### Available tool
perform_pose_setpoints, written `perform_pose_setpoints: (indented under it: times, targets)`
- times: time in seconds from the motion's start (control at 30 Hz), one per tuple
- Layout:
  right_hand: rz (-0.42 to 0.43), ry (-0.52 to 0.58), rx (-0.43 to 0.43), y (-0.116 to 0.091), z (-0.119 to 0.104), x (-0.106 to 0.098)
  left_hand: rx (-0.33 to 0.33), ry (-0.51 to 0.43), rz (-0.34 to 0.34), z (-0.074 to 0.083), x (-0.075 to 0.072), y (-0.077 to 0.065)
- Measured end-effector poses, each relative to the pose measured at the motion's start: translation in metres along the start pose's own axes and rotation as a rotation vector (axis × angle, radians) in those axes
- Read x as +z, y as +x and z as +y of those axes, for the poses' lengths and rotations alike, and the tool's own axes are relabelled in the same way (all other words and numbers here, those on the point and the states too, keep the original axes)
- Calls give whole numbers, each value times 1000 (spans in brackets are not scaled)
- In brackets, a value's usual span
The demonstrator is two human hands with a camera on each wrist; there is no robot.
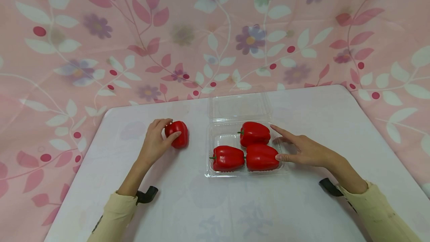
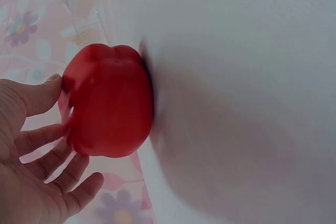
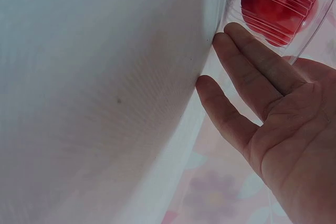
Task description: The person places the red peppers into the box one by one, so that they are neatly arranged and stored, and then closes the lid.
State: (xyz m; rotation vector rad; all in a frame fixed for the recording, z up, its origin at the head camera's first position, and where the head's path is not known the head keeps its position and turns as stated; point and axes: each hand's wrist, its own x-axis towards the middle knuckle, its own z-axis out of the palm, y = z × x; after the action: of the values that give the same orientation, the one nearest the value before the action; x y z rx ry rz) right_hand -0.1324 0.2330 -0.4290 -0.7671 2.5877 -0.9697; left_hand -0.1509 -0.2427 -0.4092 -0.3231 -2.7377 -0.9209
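Note:
On the left of the table, my left hand (image 1: pixel 157 141) holds a red bell pepper (image 1: pixel 180 134) between thumb and fingers. The left wrist view shows this bell pepper (image 2: pixel 110 103) resting on the white surface, the thumb at one side and fingertips at another. An open clear plastic clamshell box (image 1: pixel 215 173) stands to the right. Inside it lie three more bell peppers: one at the back (image 1: pixel 256 134), one front left (image 1: pixel 229 158), one front right (image 1: pixel 262 157). My right hand (image 1: pixel 307 150) is at the box's right side, fingers extended, thumb by the front right pepper.
The box's clear lid (image 1: pixel 240 106) is raised at the back. A white cloth covers the table (image 1: pixel 201 212), and a pink floral curtain (image 1: pixel 188 40) hangs behind it. Dark wrist-worn camera pieces (image 1: pixel 147 195) sit at both sleeves.

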Motion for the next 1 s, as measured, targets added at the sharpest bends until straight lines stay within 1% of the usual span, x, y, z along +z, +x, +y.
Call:
perform_pose_setpoints:
  times: [0.17,0.37,0.5,0.67,0.9,1.0]
  targets:
    - [-3,1,-1,0,1,0,-24,10,-8,1,-1,-2]
    - [-1,-6,-3,0,2,0,-18,14,-26,4,-4,-4]
    - [-2,0,-6,0,2,0,-39,12,-48,6,-6,-5]
    - [-3,0,-8,1,2,0,-56,33,-98,6,-8,-5]
    - [-3,1,-4,0,0,0,-29,40,-177,5,-10,-4]
    - [-6,7,-7,0,0,-1,-27,44,-202,4,-10,-5]
